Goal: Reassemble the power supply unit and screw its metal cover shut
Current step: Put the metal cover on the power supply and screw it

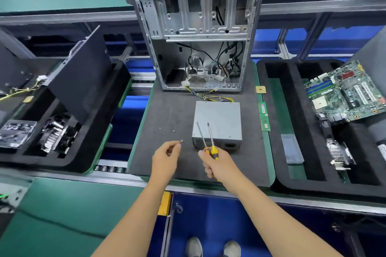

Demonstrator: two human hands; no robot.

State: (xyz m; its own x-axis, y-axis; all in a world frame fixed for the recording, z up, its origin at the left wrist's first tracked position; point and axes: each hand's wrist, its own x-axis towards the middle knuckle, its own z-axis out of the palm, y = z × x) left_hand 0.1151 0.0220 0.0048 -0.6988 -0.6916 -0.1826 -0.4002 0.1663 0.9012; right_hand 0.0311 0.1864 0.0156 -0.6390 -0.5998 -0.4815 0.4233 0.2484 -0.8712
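The grey power supply unit (218, 120) lies on the dark foam mat (165, 115), its metal cover on top and its yellow and black wires running back toward the case. My right hand (215, 162) grips two screwdrivers (211, 144) by their orange and yellow handles, shafts pointing up over the unit's near edge. My left hand (167, 157) hovers left of the unit and pinches a small screw (181, 141) at its fingertips. Another small screw (173, 131) lies loose on the mat.
An open computer case (198, 33) stands upright behind the unit. A RAM stick (264, 116) lies at the mat's right edge. A foam tray (271, 131) on the right holds a motherboard (344, 94). Left tray holds a black side panel (81, 81) and a cooler (56, 135).
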